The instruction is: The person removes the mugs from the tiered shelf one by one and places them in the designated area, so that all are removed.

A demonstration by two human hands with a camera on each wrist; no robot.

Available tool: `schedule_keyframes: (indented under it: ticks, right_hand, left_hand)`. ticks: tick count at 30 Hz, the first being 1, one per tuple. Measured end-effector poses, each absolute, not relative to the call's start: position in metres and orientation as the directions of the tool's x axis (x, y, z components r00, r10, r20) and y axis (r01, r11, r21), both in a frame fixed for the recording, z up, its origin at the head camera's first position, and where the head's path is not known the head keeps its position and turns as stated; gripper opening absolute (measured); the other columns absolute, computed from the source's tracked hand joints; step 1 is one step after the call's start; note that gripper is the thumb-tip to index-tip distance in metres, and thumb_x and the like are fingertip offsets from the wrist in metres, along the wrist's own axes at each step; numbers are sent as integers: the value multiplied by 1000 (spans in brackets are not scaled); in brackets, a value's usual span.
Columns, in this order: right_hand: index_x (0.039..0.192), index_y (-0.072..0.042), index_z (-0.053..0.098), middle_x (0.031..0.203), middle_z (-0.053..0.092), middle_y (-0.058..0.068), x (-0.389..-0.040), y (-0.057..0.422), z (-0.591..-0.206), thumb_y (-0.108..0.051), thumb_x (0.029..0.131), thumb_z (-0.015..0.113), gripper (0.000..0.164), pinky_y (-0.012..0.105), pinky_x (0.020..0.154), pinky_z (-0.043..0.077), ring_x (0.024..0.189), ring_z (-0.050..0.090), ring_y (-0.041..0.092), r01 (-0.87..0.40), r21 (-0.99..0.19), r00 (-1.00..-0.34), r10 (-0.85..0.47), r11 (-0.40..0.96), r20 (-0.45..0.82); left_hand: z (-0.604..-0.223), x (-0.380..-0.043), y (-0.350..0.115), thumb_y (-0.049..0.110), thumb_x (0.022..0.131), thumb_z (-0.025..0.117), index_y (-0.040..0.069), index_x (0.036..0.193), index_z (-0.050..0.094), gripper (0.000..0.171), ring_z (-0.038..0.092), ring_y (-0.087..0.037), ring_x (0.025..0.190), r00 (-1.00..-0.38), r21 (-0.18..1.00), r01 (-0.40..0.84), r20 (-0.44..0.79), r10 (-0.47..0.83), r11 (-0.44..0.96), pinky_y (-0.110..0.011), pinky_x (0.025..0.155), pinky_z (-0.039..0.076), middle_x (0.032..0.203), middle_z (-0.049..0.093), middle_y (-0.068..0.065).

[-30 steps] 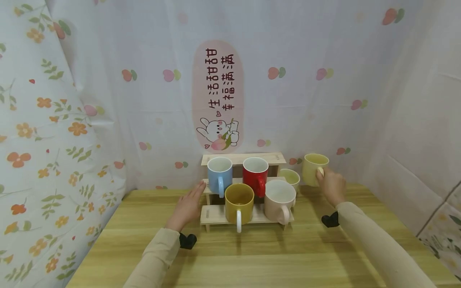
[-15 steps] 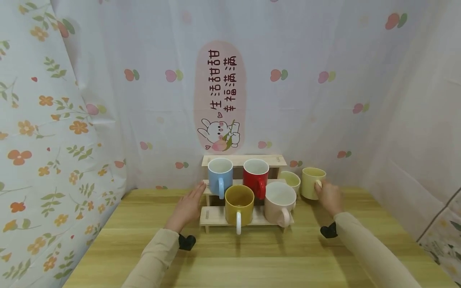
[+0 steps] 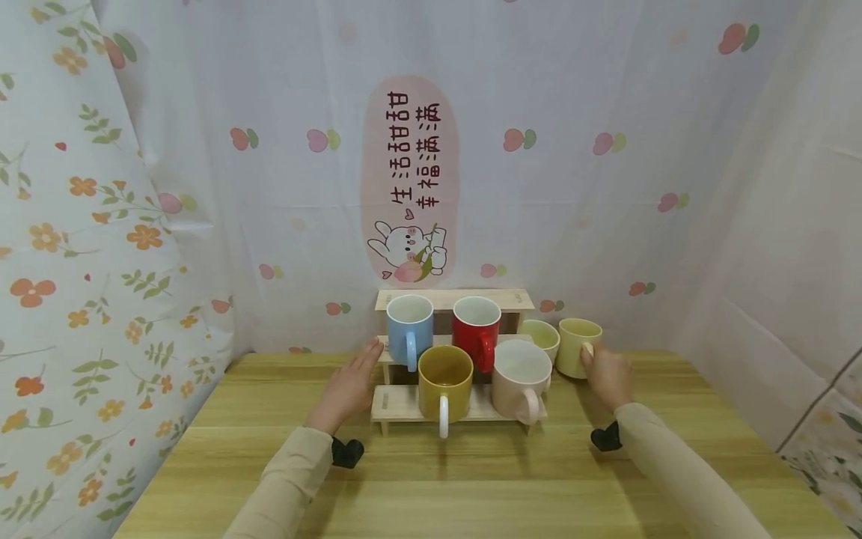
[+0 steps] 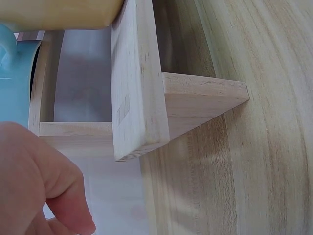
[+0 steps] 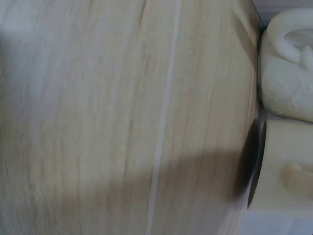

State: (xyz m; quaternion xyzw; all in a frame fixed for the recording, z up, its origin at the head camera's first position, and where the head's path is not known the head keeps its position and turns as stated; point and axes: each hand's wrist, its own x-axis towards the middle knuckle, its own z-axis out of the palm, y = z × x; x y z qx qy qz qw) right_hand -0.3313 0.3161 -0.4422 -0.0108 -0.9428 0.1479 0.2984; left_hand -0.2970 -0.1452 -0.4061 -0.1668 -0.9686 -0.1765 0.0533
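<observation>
My right hand [image 3: 609, 376] holds a pale yellow mug [image 3: 572, 352] by its handle, upright at the back right of the table; whether its base touches the tabletop I cannot tell. Just left of it stands another pale yellow mug [image 3: 544, 338], partly hidden by the rack's mugs; the right wrist view shows this mug [image 5: 286, 83] with a raised pattern. My left hand [image 3: 346, 389] rests with extended fingers at the left end of the stepped wooden rack [image 3: 397, 403]. In the left wrist view the thumb [image 4: 68, 208] is apart from the rack's lower step.
On the rack's middle step stand a light blue mug [image 3: 409, 329] and a red mug [image 3: 471, 322]. Its lower step bears a mustard mug [image 3: 441, 393] and a pale pink mug [image 3: 515, 382]. A patterned curtain [image 3: 303, 224] hangs close behind.
My right hand has lowered the pale yellow mug and brought it left, close beside the other pale yellow mug. The left hand stays at the rack.
</observation>
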Motion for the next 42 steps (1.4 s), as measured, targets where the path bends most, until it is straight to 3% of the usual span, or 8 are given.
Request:
schedule_keyframes:
  ticks: [7,14,27,33,37,42]
  right_hand:
    - [78,7,53,66,58,28,-333,314,-443,-19,97,47,33,58,51,42,61,57,51,-51,-336,-861,129,940,492]
    - [82,7,53,67,59,25,-332,313,-444,-18,97,47,29,56,53,45,62,59,47,-65,-326,-908,80,943,411]
    - [80,6,53,64,59,23,-328,312,-444,-23,96,54,34,57,56,46,62,60,47,-58,-329,-916,81,943,392]
    - [100,11,54,73,62,24,-327,314,-438,-27,100,47,39,56,63,48,68,62,44,-63,-350,-944,57,935,324]
    - [101,12,54,75,59,21,-325,315,-429,-27,102,40,41,49,60,48,66,60,34,-65,-404,-957,57,912,283]
    - [94,15,45,65,46,10,-321,315,-412,-26,102,35,42,35,44,39,51,47,21,-37,-460,-954,106,887,281]
  left_hand:
    - [-409,-298,-145,-5,91,49,8,151,27,65,35,-43,136,-938,333,345,169,304,878,-66,103,32,159,21,-9]
    - [-407,-297,-146,-8,89,50,5,150,28,66,38,-41,135,-930,328,364,177,321,872,-61,102,36,158,23,-11]
    - [-409,-298,-146,-4,91,49,6,150,29,64,41,-41,133,-932,321,358,186,312,877,-65,99,36,158,24,-11]
    - [-408,-298,-146,-3,91,49,7,150,28,64,41,-44,132,-935,324,349,176,307,879,-67,101,34,158,23,-9]
    - [-408,-298,-145,-4,91,48,8,151,27,65,40,-43,133,-939,332,342,164,303,879,-67,101,33,159,22,-9]
    - [-408,-298,-146,-6,90,48,8,151,26,66,39,-43,133,-940,336,340,158,303,878,-67,102,32,159,21,-9]
